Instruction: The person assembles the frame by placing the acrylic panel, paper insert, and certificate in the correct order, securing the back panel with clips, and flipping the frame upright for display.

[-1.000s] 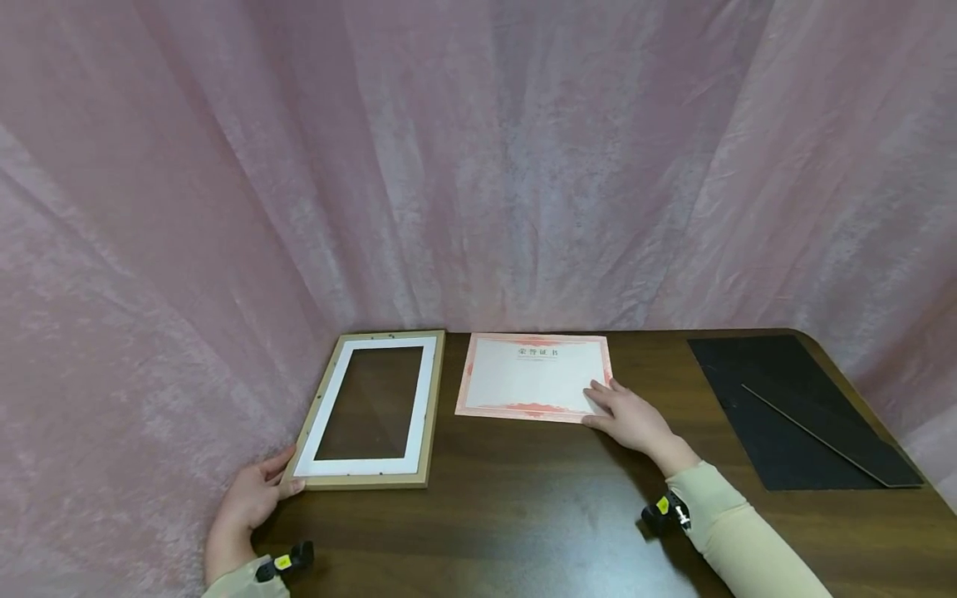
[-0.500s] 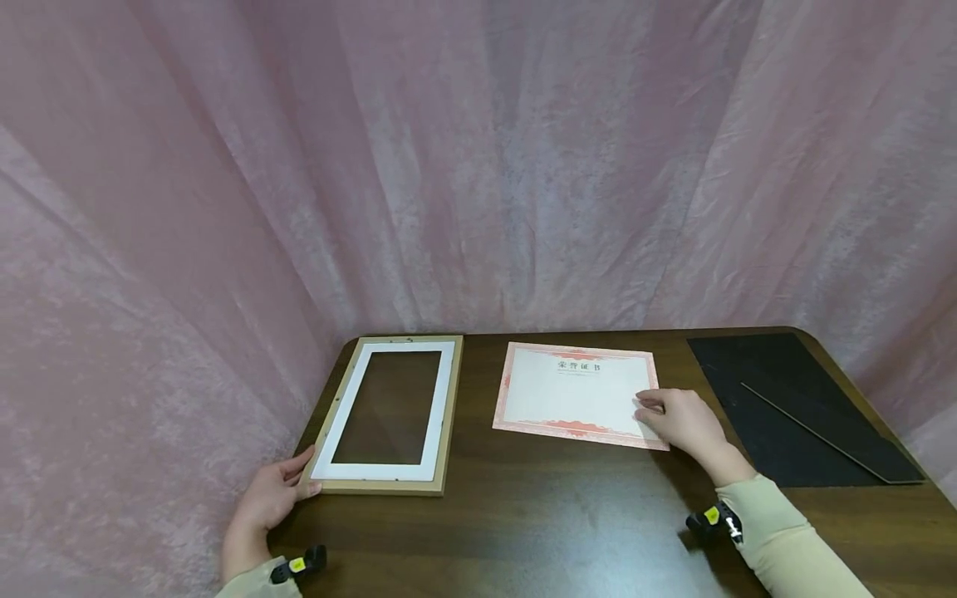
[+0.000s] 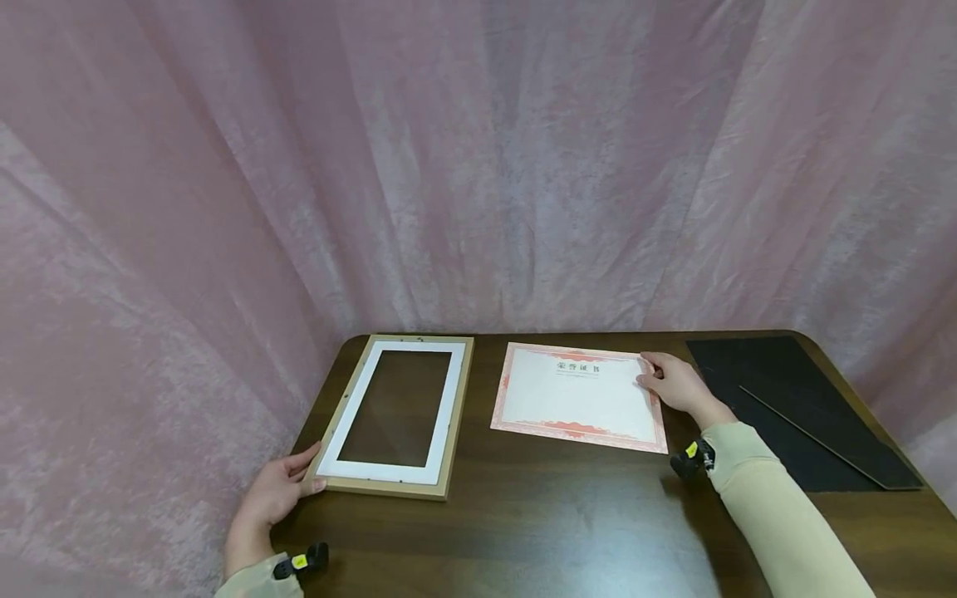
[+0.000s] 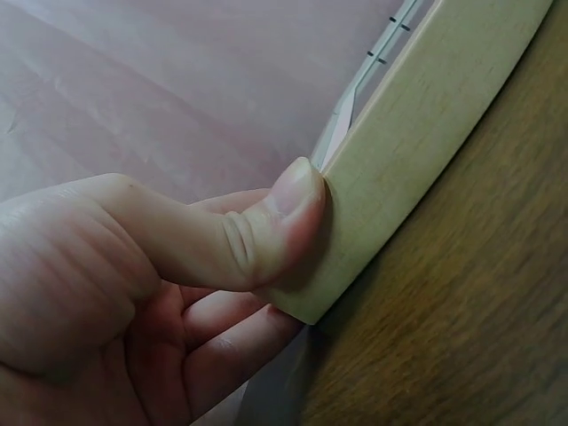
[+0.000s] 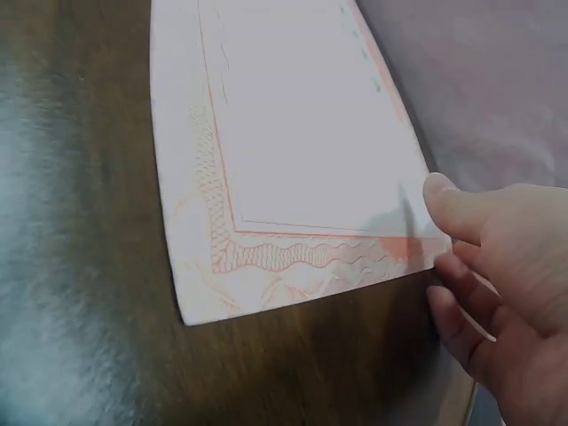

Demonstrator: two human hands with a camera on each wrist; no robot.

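— The wooden frame (image 3: 396, 415) is gripped at its near corner by the left hand (image 3: 275, 496), thumb on top, fingers curled beneath; it lies flat at the table's (image 3: 523, 531) left.

— And the certificate (image 3: 576, 397), mid-table, is pinched at its far right corner by the right hand (image 3: 673, 384).

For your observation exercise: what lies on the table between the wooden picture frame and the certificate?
Nothing: in the head view only a bare strip of dark table separates the picture frame from the certificate.
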